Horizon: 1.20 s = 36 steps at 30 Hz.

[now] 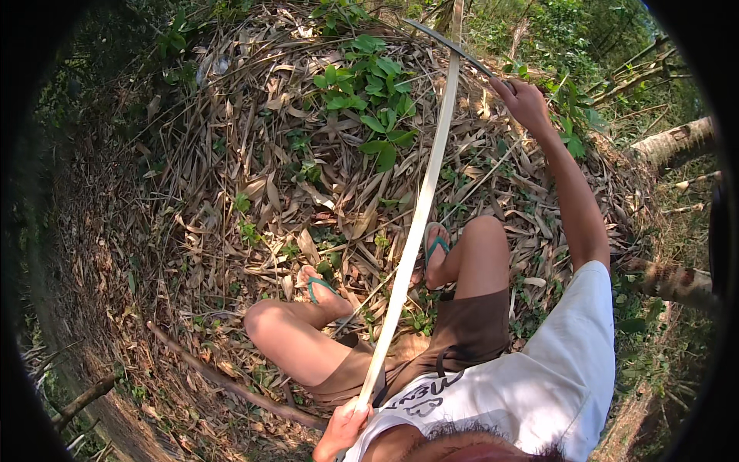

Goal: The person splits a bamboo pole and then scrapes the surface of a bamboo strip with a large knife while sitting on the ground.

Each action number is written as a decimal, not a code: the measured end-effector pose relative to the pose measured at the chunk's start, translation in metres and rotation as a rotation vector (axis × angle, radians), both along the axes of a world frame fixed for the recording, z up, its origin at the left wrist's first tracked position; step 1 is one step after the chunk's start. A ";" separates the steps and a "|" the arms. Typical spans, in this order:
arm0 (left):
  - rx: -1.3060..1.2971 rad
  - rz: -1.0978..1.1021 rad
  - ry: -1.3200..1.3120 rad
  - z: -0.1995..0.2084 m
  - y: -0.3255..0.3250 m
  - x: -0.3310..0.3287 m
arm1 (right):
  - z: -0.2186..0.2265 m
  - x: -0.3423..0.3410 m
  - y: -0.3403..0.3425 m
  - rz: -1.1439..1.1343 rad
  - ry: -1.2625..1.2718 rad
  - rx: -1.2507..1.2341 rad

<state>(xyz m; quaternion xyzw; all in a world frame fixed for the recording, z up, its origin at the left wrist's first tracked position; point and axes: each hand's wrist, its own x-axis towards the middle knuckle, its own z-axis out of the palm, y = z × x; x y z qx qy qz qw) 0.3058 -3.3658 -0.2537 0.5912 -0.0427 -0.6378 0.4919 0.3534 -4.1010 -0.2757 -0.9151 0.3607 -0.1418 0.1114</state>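
A long, pale strip, which looks like split bamboo, runs from beside my body up past the far edge of the view. My left hand is closed around its near end at hip height. Far out at the upper right, my right hand grips the handle of a long knife with a dark, narrow blade. The blade lies across the strip near its far part and appears to touch it. The knife's handle is mostly hidden inside my fist.
Dry fallen leaves cover the ground. A green leafy plant grows left of the strip. My sandalled feet rest between bent knees. A brown stick lies at lower left; cut logs lie at right.
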 end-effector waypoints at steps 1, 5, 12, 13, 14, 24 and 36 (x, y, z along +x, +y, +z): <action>0.016 0.047 -0.011 0.004 -0.014 0.002 | 0.002 0.000 0.013 0.061 -0.065 0.033; -0.057 0.191 -0.078 -0.016 -0.038 -0.005 | 0.019 -0.019 0.095 0.196 -0.322 0.305; -0.219 0.322 -0.337 -0.005 -0.110 -0.002 | 0.071 -0.078 0.258 0.414 -0.184 0.259; -0.277 0.328 -0.400 -0.002 -0.119 0.002 | 0.070 -0.088 0.278 0.457 -0.174 0.243; -0.201 0.341 -0.354 0.002 -0.126 0.005 | 0.070 -0.098 0.301 0.511 -0.148 0.175; -0.434 0.303 -0.552 0.066 -0.175 0.004 | 0.097 -0.106 0.301 0.761 -0.217 -0.262; -0.479 0.323 -0.434 0.075 -0.198 0.019 | 0.101 -0.087 0.276 0.463 -0.258 -0.269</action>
